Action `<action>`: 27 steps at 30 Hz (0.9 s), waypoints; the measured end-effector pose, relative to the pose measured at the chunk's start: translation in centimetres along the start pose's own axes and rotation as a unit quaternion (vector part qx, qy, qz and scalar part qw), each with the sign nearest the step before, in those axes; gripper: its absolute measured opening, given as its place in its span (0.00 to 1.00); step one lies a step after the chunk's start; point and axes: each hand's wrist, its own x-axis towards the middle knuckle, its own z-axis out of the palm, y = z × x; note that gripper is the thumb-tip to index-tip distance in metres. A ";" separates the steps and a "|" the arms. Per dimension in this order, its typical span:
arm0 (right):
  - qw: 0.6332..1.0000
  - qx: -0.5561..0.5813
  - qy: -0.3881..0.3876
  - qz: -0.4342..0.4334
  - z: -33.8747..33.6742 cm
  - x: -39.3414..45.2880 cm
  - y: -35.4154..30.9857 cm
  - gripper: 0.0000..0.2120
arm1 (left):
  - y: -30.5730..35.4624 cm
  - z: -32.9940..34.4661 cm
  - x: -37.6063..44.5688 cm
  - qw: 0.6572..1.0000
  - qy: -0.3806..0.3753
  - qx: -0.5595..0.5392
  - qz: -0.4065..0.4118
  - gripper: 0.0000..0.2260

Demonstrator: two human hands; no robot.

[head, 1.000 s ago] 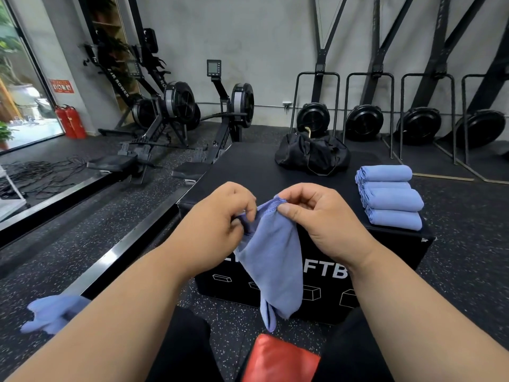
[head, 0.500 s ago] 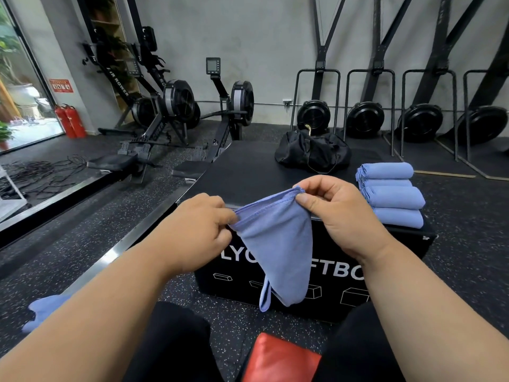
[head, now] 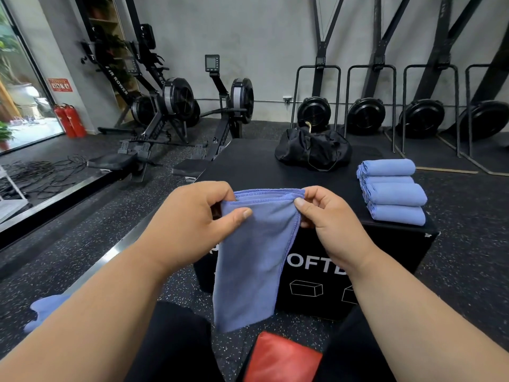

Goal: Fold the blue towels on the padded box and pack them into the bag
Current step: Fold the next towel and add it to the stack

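A blue towel hangs in front of the black padded box, folded over along its top edge. My left hand pinches the towel's upper left corner and my right hand pinches the upper right corner, holding the edge taut between them. Several folded blue towels lie in a row on the box's right side. The black bag sits at the far end of the box top, slumped and partly open. Another loose blue towel lies on the floor at lower left, half hidden by my forearm.
Rowing machines stand left of the box, and ski trainers line the back wall. Cables lie on the floor at far left. A red pad shows between my legs. Speckled rubber floor surrounds the box.
My hands have drawn apart, stretching the towel's top edge out straight. The bunched towel now hangs flatter and wider than a second ago.
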 end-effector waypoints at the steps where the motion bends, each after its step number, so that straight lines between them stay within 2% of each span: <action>1: 1.000 0.019 -0.004 0.008 0.3 -0.2 0.2 0.04 | 0.2 0.0 0.1 1.000 0.008 0.001 0.010 0.16; 6: 0.993 0.106 -0.046 0.034 0.9 -0.9 0.6 0.06 | 0.3 -0.7 0.6 0.999 0.030 0.006 0.037 0.15; 10: 0.988 0.139 -0.068 0.024 0.7 -1.1 0.4 0.14 | 0.1 -0.7 0.7 0.999 0.017 0.036 0.028 0.14; 15: 0.990 0.105 -0.095 0.005 0.6 -1.3 0.3 0.24 | -0.4 -0.4 0.3 1.000 0.012 0.017 0.018 0.13; 22: 0.996 0.029 -0.076 -0.033 0.1 -1.6 0.0 0.18 | -0.7 -1.0 0.2 0.999 0.025 0.021 0.022 0.09; 27: 0.992 -0.005 -0.116 -0.037 0.9 -1.8 0.1 0.21 | -0.7 -0.6 0.4 1.000 0.026 -0.003 -0.001 0.08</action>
